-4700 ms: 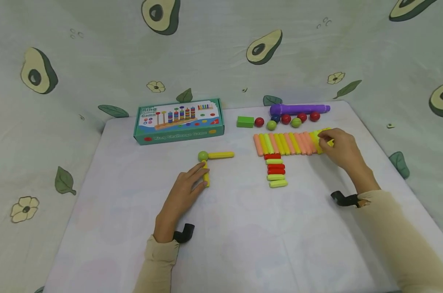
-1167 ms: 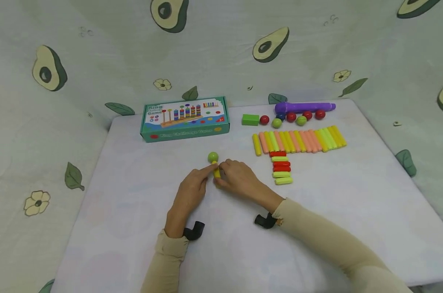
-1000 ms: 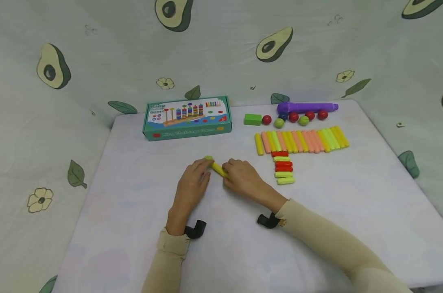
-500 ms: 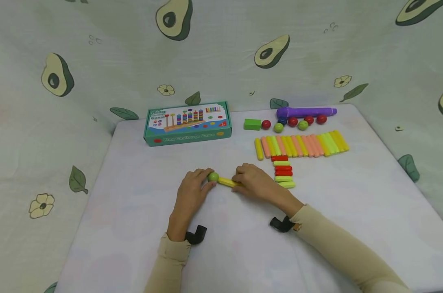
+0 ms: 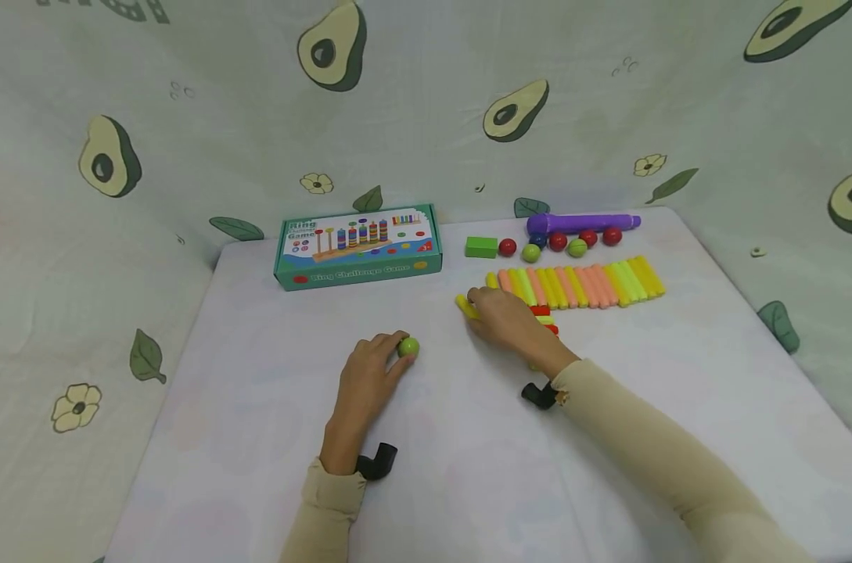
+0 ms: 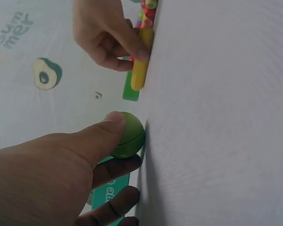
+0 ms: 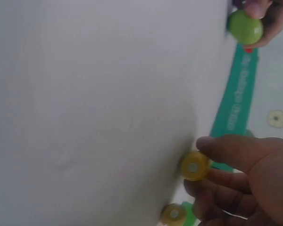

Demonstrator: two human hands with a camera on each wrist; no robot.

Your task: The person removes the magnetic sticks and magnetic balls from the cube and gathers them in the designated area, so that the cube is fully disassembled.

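Note:
My left hand pinches a green ball between thumb and fingers, low over the white table. In the left wrist view a groove line runs across the ball. My right hand holds a yellow stick by thumb and fingers, just left of a row of sticks in yellow, lime and salmon. The held stick's round end faces the camera in the right wrist view. Under the right hand, a column of short red and lime sticks is partly hidden.
A green game box lies at the back left. Behind the row are a green block, several small balls in red, green and dark blue, and a purple tube-like piece. A patterned cloth hangs behind the table.
Both yellow sticks are away from the green ball: one lies at the row's left end, the other has been drawn off and carried right by my right hand. My left hand now grips the ball.

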